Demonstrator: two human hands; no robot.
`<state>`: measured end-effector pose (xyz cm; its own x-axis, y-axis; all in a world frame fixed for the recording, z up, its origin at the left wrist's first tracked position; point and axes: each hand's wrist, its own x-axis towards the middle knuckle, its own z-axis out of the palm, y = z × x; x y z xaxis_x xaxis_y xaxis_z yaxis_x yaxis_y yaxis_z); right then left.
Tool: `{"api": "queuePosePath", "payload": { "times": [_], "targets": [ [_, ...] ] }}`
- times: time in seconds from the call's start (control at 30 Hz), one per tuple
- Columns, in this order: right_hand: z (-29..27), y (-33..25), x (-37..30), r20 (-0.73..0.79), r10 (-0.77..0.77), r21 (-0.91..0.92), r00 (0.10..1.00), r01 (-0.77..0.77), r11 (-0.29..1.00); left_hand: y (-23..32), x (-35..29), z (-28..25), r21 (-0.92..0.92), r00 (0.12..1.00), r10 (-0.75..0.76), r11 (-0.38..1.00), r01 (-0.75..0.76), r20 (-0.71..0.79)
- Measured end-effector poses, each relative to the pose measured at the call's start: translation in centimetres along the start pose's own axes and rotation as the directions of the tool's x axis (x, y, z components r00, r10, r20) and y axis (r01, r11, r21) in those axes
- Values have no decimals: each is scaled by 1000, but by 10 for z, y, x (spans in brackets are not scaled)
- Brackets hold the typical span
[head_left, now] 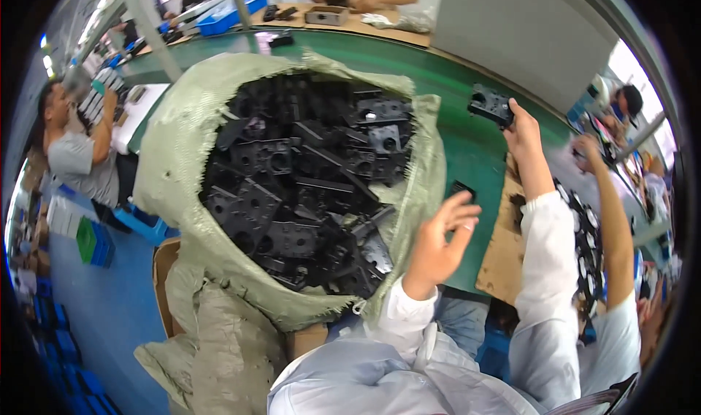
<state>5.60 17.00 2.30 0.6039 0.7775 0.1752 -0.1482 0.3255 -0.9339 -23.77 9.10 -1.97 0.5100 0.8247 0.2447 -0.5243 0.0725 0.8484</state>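
My right hand (524,132) is stretched out over the green bench, its thumb and fingers gripping the edge of a black moulded plastic part (489,104) with holes in it. Lower down, beside the sack's right rim, my left hand (442,243) is held with its fingers apart and nothing in it. Just past its fingertips lies a second black part (463,190), partly hidden by them. To the left stands a big pale-green woven sack (171,134), its mouth spread wide. Many similar black plastic parts (281,159) are heaped loosely inside it.
A green bench (478,148) runs behind and right of the sack. Brown cardboard (500,243) lies along its near right side, beside a row of black parts (586,243). Across the bench a person works near a blue tray (219,22). Another person's arm (613,218) reaches in at right.
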Motion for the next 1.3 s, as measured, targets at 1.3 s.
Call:
{"api": "queuePosePath", "payload": {
  "times": [1.3],
  "targets": [
    [241,43,-83,693,44,-561,720,499,660,26,-33,-14,-8,853,448,884,-467,-268]
  ]
}}
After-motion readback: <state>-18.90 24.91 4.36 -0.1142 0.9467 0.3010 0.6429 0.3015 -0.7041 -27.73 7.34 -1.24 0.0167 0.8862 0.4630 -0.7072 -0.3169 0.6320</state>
